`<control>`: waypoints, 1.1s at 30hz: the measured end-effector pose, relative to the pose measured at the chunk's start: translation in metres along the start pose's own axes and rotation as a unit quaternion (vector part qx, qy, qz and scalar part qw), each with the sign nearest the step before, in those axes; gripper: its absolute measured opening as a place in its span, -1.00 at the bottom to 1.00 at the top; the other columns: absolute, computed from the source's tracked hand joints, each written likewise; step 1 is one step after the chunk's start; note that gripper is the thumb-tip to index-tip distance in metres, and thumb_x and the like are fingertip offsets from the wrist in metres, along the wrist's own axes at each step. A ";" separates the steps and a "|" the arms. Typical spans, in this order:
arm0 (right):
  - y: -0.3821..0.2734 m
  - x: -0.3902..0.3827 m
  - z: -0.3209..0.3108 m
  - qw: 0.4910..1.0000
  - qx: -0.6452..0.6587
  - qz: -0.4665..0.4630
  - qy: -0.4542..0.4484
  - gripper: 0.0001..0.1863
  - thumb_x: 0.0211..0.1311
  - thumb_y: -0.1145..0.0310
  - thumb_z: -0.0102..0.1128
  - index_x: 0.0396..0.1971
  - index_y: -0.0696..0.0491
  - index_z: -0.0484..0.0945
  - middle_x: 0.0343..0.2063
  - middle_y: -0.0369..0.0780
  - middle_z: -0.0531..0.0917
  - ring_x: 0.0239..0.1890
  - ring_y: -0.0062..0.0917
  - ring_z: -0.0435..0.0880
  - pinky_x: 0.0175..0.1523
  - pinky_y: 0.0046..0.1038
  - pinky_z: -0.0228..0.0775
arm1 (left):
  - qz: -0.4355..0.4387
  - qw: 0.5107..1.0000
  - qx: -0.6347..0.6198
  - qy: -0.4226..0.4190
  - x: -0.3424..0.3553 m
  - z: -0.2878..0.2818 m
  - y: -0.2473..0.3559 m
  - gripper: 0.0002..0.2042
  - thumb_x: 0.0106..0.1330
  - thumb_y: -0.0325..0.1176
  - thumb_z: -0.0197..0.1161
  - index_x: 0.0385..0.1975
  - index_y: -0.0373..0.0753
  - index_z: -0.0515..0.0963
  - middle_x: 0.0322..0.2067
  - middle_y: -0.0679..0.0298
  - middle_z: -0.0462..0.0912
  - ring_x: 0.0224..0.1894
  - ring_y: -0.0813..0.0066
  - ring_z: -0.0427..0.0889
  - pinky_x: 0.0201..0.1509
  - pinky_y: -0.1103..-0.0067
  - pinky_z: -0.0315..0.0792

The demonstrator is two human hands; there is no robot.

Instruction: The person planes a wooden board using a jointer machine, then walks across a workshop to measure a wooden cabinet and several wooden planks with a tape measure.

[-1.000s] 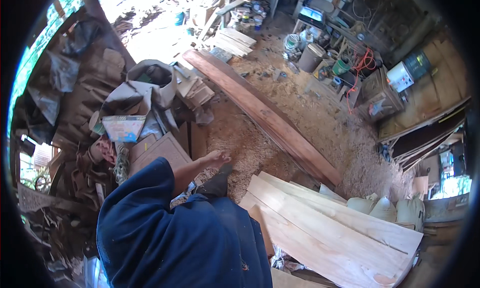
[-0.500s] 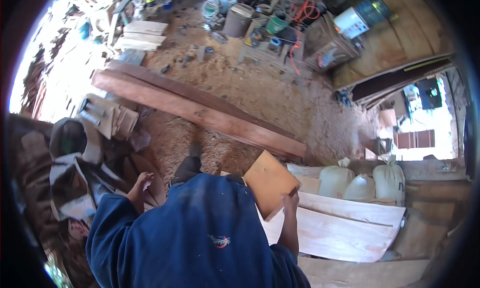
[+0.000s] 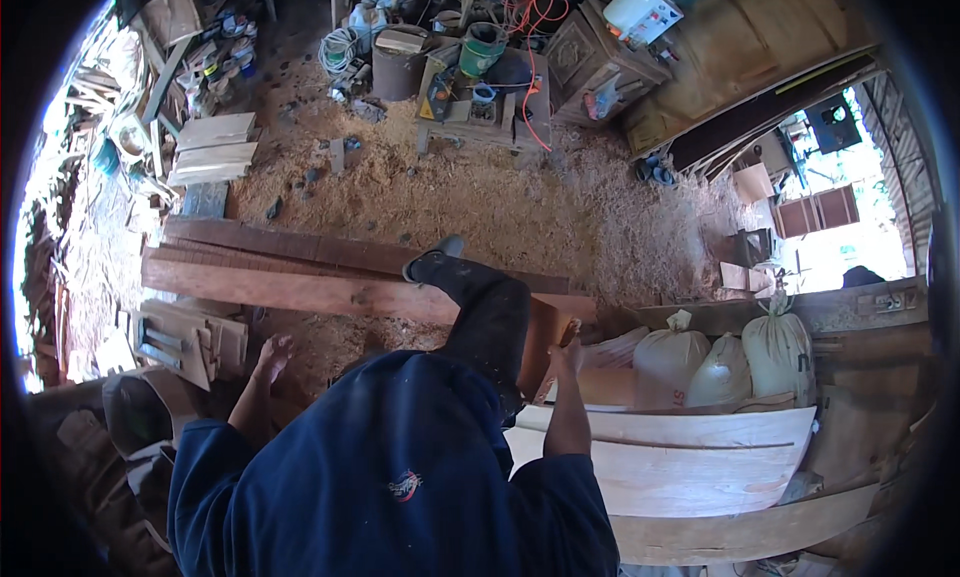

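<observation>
An orange-brown wooden board (image 3: 541, 337) stands tilted at the person's right side, just beside the right leg (image 3: 488, 322), which hides part of it. The right hand (image 3: 566, 358) grips it by its upper right edge. The left hand (image 3: 274, 358) hangs out to the other side, slightly blurred, with the fingers loosely spread and nothing in its grasp.

The right leg is lifted across a long reddish beam (image 3: 370, 297), its boot (image 3: 434, 257) over a darker beam (image 3: 285, 251) lying alongside; whether the boot touches wood cannot be told. Near the left hand, short boards (image 3: 218, 345) lean together in a stack.

To the right of the gripped board lie wide pale planks (image 3: 670, 467), one with a long dark slit. Behind them three tied, pale sacks (image 3: 673, 369) stand in a row.

Farther out, shavings cover the earth floor (image 3: 450, 205). Across it, a low wooden bench (image 3: 462, 134) carries a green bucket (image 3: 483, 53), and an orange cord (image 3: 530, 107) trails down beside it. A brown drum (image 3: 398, 75) stands to its left, and flat pale boards (image 3: 215, 147) lie beyond the beams' left end.
</observation>
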State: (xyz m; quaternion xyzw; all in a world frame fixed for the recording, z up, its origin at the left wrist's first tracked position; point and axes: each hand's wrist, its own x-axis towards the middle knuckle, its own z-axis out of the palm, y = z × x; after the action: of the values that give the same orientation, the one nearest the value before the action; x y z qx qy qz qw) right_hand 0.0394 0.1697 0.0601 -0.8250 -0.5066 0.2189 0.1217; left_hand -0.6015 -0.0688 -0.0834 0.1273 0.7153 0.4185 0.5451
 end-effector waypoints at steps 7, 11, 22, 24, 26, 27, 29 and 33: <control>0.038 0.056 0.045 0.994 -0.038 0.100 -0.002 -0.30 -0.03 0.18 0.20 0.18 0.04 0.25 -0.09 0.08 0.60 -0.04 0.06 0.58 -0.01 -0.03 0.41 | -0.180 0.980 0.065 0.047 0.042 0.056 0.058 -0.92 0.32 -0.27 0.17 -0.28 -0.06 0.50 -0.41 0.37 0.53 -0.56 0.55 0.43 -0.59 0.54 0.29; 0.060 0.109 0.041 0.987 0.005 0.158 -0.003 -0.32 0.06 0.11 0.16 0.20 -0.01 0.20 -0.15 0.11 0.61 -0.09 0.13 0.57 -0.03 0.04 0.38 | -0.162 0.970 0.181 -0.012 0.161 0.132 0.149 -0.87 0.30 -0.30 0.17 -0.22 -0.13 0.53 -0.33 0.24 0.57 -0.36 0.43 0.52 -0.35 0.47 0.37; 0.012 0.167 0.030 0.966 0.017 0.256 -0.038 -0.49 0.11 0.12 0.18 -0.04 0.09 0.26 -0.24 0.07 0.62 -0.23 0.05 0.63 -0.14 0.02 0.43 | 0.289 0.844 0.380 -0.244 0.358 0.711 0.519 -0.78 0.36 -0.34 0.14 -0.10 -0.32 0.52 -0.26 0.18 0.63 -0.20 0.42 0.61 -0.08 0.51 0.46; 0.001 0.202 0.006 0.930 0.016 0.349 -0.116 -0.46 0.07 0.14 0.19 -0.02 0.08 0.25 -0.19 0.10 0.60 -0.18 0.04 0.64 -0.09 0.00 0.44 | 0.284 0.834 0.379 -0.283 0.373 0.751 0.522 -0.80 0.36 -0.32 0.16 -0.15 -0.29 0.51 -0.26 0.27 0.63 -0.22 0.55 0.59 -0.16 0.57 0.45; -0.008 0.230 -0.003 0.936 0.022 0.341 -0.085 -0.49 0.07 0.19 0.19 -0.03 0.09 0.27 -0.16 0.14 0.58 -0.15 0.08 0.62 -0.05 0.01 0.44 | 0.297 0.740 0.470 -0.379 0.380 0.775 0.514 -0.76 0.35 -0.23 0.16 -0.17 -0.28 0.54 -0.27 0.21 0.66 -0.25 0.40 0.62 -0.17 0.51 0.46; -0.022 0.243 -0.013 0.933 0.029 0.346 -0.092 -0.51 0.07 0.21 0.18 -0.05 0.10 0.28 -0.17 0.14 0.57 -0.16 0.11 0.61 -0.04 0.02 0.44 | 0.298 0.671 0.560 -0.383 0.385 0.785 0.516 -0.72 0.35 -0.18 0.14 -0.21 -0.29 0.55 -0.29 0.15 0.66 -0.25 0.30 0.63 -0.17 0.46 0.47; -0.036 0.252 -0.019 0.921 0.045 0.377 -0.086 -0.57 0.07 0.26 0.17 -0.10 0.11 0.31 -0.19 0.12 0.57 -0.16 0.12 0.61 -0.04 0.03 0.45 | 0.277 0.572 0.677 -0.372 0.402 0.800 0.509 -0.64 0.34 -0.08 0.09 -0.28 -0.30 0.58 -0.32 0.05 0.66 -0.26 0.12 0.64 -0.16 0.36 0.48; -0.056 0.281 -0.025 0.895 0.073 0.435 -0.070 -0.56 0.06 0.31 0.21 -0.06 0.09 0.34 -0.19 0.08 0.57 -0.13 0.01 0.63 -0.02 -0.07 0.48 | 0.255 0.277 0.836 -0.399 0.516 0.774 0.478 -0.66 0.25 -0.09 0.10 -0.27 -0.24 0.64 -0.29 -0.03 0.67 -0.28 0.01 0.65 -0.19 0.24 0.48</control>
State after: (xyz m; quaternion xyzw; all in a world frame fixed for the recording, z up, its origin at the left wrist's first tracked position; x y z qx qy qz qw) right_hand 0.1175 0.4460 0.0393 -0.9341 -0.0871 0.3439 0.0386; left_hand -0.2388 0.9115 -0.1209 0.8403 0.2979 -0.3941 0.2233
